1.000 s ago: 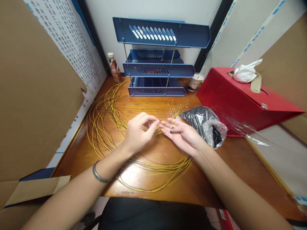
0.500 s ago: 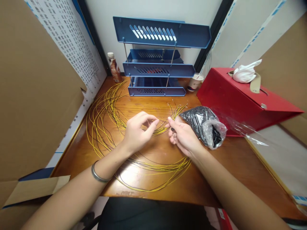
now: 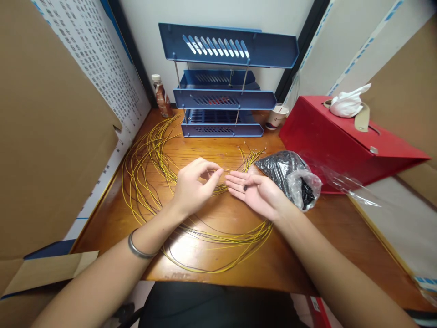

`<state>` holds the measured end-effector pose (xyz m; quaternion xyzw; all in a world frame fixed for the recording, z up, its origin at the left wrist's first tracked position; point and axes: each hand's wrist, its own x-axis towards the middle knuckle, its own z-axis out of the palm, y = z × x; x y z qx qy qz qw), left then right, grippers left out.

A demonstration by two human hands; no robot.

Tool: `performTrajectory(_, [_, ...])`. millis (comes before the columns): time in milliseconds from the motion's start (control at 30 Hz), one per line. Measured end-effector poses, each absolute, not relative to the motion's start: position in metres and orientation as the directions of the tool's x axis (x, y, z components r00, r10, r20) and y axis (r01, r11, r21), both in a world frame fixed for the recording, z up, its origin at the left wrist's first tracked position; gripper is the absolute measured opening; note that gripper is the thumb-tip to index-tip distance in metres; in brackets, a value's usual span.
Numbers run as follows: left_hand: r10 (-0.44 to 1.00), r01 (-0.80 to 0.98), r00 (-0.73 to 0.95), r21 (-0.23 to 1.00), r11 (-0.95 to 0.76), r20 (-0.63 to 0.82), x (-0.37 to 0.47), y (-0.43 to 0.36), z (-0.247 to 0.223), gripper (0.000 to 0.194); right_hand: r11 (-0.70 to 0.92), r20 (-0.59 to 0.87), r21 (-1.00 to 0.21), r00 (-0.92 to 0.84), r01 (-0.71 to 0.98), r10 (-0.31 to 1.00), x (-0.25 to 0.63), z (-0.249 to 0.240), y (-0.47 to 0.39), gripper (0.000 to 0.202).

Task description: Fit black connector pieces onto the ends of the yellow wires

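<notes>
**Pinching a wire end, bead waiting in my open palm**

My left hand (image 3: 191, 187) pinches thumb to forefinger on the tip of one yellow wire (image 3: 223, 172), lifting it clear of the rest so the end is free to work on. My right hand (image 3: 256, 191) lies flat, palm up, fingers spread, gripping nothing; a small black piece (image 3: 245, 187) sits loose on the fingers, kept level so it won't roll off. Hands near each other, fingertips almost meeting, not touching as far as I can tell. The wire bundle (image 3: 150, 182) loops around both wrists on the wooden desk (image 3: 273, 255). The plastic bag of black parts (image 3: 290, 175) lies just beside my right hand, within easy reach. Blue tray rack (image 3: 221, 100) at back, red box (image 3: 337, 141) to the right.
</notes>
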<state>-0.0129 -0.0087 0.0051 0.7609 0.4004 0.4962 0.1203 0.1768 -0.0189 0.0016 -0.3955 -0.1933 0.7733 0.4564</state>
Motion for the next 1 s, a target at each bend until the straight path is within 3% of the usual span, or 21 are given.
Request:
performTrajectory(133, [0.736, 0.492, 0.189, 0.586, -0.644, 0.650, -0.0127, -0.0092, 0.0050, 0.012, -0.482, -0.414, -0.656, -0.258, -0.581, 0.873, 0.1761, 0.0019, -0.0200, 0.047])
performTrajectory(533, [0.766, 0.520, 0.186, 0.600, -0.608, 0.615, -0.0112, -0.0104, 0.0045, 0.012, -0.531, -0.508, -0.696, -0.190, -0.484, 0.840, 0.1683, 0.0052, -0.0234, 0.017])
performTrajectory(733, [0.766, 0.517, 0.187, 0.601, -0.609, 0.615, -0.0112, -0.0102, 0.0028, 0.013, -0.555, -0.542, -0.696, -0.174, -0.456, 0.822, 0.1728, 0.0037, -0.0201, 0.019])
performTrajectory(1000, [0.760, 0.507, 0.191, 0.601, -0.618, 0.621, -0.0107, -0.0102, 0.0044, 0.012, -0.489, -0.451, -0.708, -0.205, -0.511, 0.868, 0.1740, 0.0051, -0.0215, 0.026])
